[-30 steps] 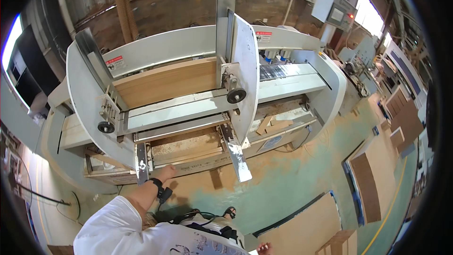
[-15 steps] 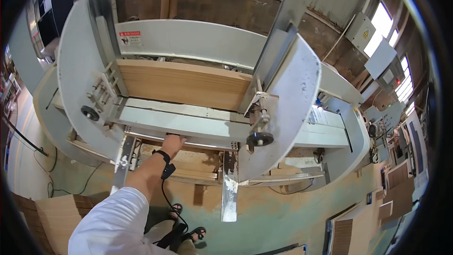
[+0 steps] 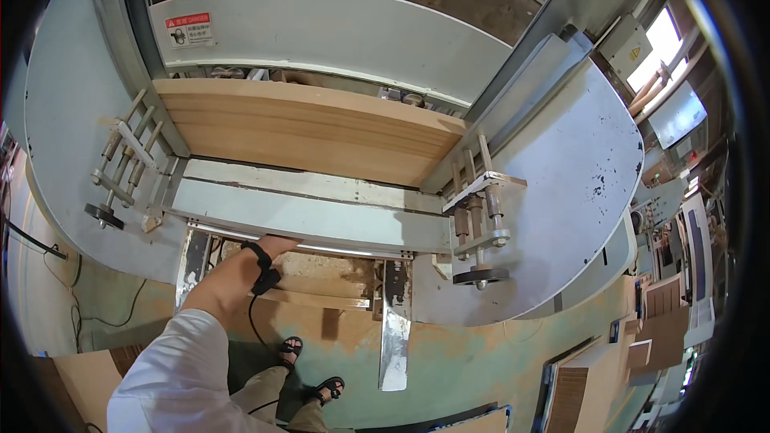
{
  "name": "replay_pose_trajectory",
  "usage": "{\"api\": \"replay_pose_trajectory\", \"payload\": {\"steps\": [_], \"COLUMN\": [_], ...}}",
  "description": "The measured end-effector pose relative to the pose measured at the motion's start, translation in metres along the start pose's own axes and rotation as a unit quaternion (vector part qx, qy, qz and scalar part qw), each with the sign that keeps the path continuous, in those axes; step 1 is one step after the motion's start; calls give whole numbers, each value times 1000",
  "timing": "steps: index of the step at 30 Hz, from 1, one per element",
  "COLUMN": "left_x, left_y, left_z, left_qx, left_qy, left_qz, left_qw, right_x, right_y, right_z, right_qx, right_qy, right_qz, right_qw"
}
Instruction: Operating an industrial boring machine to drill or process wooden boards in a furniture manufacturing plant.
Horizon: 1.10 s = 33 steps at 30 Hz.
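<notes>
My left hand (image 3: 278,245) reaches in at the front lower edge of a pale grey machine beam (image 3: 305,216). Its fingers are hidden beneath that edge, so I cannot make out what they touch or hold. Around the wrist is a black strap with a small device (image 3: 265,281), and a black cable hangs from it. Behind the beam a stack of long brown boards (image 3: 313,130) stands between two upright guides. My right hand is out of view.
Large grey side plates (image 3: 553,192) flank the beam, with clamp rods and a black handwheel (image 3: 481,276) on the right. Metal rails (image 3: 395,353) jut toward me. Brown panels (image 3: 589,385) are stacked at lower right; cables (image 3: 76,313) lie on the left floor.
The view has come closer to the machine. My left hand has gone farther under the beam's edge, and the fingers and thumb that showed before are now hidden.
</notes>
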<state>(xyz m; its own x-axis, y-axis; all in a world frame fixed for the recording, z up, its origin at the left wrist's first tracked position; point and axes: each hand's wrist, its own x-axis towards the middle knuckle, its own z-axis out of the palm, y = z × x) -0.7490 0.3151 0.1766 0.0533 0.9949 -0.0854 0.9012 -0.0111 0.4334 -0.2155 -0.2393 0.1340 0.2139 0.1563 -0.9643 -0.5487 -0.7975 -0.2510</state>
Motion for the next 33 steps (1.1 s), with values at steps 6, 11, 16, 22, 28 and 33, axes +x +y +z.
{"api": "replay_pose_trajectory", "payload": {"steps": [6, 11, 16, 22, 28, 33], "left_x": [-9, -27, -65, -54, -37, -15], "left_y": [16, 12, 25, 12, -3, -15], "left_z": [-7, 7, 25, 53, 49, 61], "left_qx": [20, 100, 87, 53, 20, 68], "left_qy": [30, 46, -139, 26, -61, -92], "left_qz": [22, 37, 104, 188, -14, -5], "left_qw": [999, 993, 981, 980, 998, 993], "right_x": [-34, 0, 2, -6, -12, -8], "right_y": [-29, -21, -32, -55, -61, -64], "right_z": [44, 19, 20, 35, 38, 41], "right_qx": [3, -7, 11, -27, -40, -43], "right_qy": [-3, 1, -2, -15, -15, -20], "right_qz": [-4, 3, -17, -12, 7, 4], "right_qw": [1000, 1000, 1000, 999, 999, 999]}}
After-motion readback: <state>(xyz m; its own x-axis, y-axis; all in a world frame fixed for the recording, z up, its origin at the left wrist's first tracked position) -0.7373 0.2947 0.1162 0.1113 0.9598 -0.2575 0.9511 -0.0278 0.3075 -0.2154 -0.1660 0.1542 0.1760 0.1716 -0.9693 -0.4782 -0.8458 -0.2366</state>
